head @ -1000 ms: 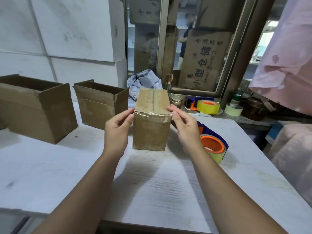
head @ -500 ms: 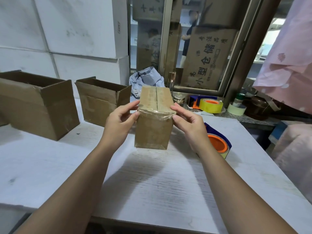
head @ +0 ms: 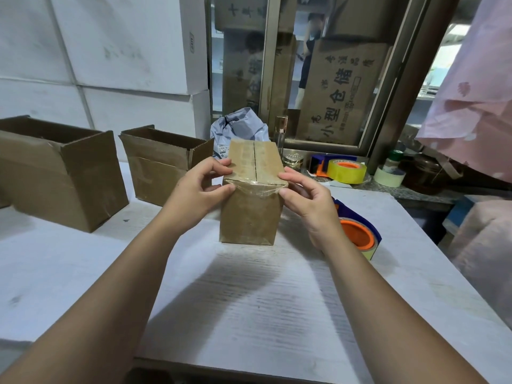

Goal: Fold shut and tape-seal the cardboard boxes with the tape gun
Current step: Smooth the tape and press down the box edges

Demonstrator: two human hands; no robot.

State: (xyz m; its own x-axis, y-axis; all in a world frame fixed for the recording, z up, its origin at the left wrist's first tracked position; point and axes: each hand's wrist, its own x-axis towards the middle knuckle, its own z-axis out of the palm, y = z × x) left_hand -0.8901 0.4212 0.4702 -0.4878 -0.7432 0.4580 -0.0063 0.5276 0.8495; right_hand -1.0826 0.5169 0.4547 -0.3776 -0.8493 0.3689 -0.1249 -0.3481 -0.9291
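Note:
A small closed cardboard box [head: 249, 214] stands on the white table [head: 249, 314], with clear tape along its top seam and folded over the near top edge. My left hand [head: 198, 194] pinches the box's upper left corner, thumb on the near face. My right hand [head: 307, 200] pinches the upper right corner the same way. Behind my right wrist, a blue and orange tape gun [head: 360, 234] lies on the table. Two open-topped cardboard boxes stand to the left, a larger one [head: 58, 173] and a smaller one [head: 163, 164].
White cartons [head: 110, 56] are stacked against the back left. On the ledge behind sit a second tape dispenser with a yellow roll [head: 343, 169], a pale tape roll [head: 389, 176], a grey bag [head: 238, 128] and small bottles. Pink cloth [head: 471, 106] hangs at the right.
Both hands have shifted from the box's sides up to its top near corners, now pinching down the tape end. The box has stayed in place.

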